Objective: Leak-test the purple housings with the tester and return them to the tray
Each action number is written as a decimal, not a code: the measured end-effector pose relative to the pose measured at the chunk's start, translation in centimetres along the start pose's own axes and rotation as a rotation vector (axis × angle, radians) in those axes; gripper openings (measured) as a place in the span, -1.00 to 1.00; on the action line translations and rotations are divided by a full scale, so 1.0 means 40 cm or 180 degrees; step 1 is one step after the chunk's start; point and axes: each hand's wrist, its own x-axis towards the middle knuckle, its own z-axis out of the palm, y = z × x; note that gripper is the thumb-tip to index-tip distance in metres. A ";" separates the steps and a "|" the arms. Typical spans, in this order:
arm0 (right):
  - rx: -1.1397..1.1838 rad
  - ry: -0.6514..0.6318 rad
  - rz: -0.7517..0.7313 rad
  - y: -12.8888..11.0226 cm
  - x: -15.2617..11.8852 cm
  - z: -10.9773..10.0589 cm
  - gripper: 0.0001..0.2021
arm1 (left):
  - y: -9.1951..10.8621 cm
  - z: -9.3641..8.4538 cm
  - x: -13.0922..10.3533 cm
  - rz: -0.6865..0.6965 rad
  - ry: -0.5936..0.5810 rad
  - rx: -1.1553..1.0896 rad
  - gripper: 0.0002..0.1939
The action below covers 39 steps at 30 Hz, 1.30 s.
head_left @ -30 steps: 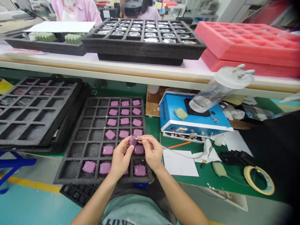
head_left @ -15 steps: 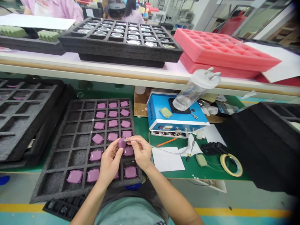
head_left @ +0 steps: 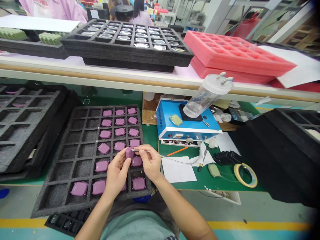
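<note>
My left hand (head_left: 118, 169) is closed on a small purple case (head_left: 129, 152), held up over a grey foam tray (head_left: 65, 148). Pinched in my right hand (head_left: 149, 161) is a thin metal-tipped tool (head_left: 136, 150), its tip touching or very near the case's right side. A clear tube (head_left: 175, 161) runs from this tool to the right. Several other purple cases, such as one at the tray's lower right (head_left: 138, 183), lie in the compartments below and around my hands. The left columns of compartments hold mostly nothing.
To the right are a blue machine (head_left: 185, 130) with a clear cylinder (head_left: 198, 100) on top, white paper (head_left: 178, 169), an orange stick (head_left: 177, 151) and a tape roll (head_left: 245, 175). Black trays (head_left: 127, 50) and red foam (head_left: 240, 56) stand on the shelf. A person (head_left: 57, 10) is beyond.
The whole view has shifted slightly. Both hands keep the same hold on the case and the tool, with no clear movement between them.
</note>
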 end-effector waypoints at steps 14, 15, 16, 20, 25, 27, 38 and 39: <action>0.0089 -0.0014 0.0018 -0.007 -0.001 0.003 -0.84 | 0.005 0.001 0.000 -0.0003 -0.0010 0.0025 -0.46; 0.0089 -0.0017 0.0012 -0.007 -0.001 0.003 -0.84 | 0.006 0.001 0.000 -0.0002 -0.0005 0.0026 -0.45; 0.0075 -0.0022 0.0011 -0.007 -0.001 0.003 -0.84 | 0.006 0.001 0.000 -0.0001 0.0001 0.0028 -0.45; 0.0005 -0.0012 0.0028 -0.004 0.001 0.003 -0.81 | 0.006 0.001 0.002 -0.0007 -0.0009 0.0013 -0.43; 0.0004 -0.0034 0.0045 -0.002 0.000 0.001 -0.81 | 0.008 0.003 0.001 -0.0024 0.0032 0.0050 -0.43; 0.0024 -0.0033 0.0055 -0.001 -0.004 -0.001 -0.82 | 0.011 0.004 -0.002 -0.0022 0.0032 0.0022 -0.45; 0.0051 -0.0020 0.0032 0.005 -0.005 -0.001 -0.83 | 0.009 0.002 -0.004 0.0017 0.0005 0.0011 -0.47; 0.0062 -0.0025 0.0012 0.006 -0.003 -0.001 -0.84 | 0.008 0.002 -0.001 0.0019 -0.0011 0.0002 -0.47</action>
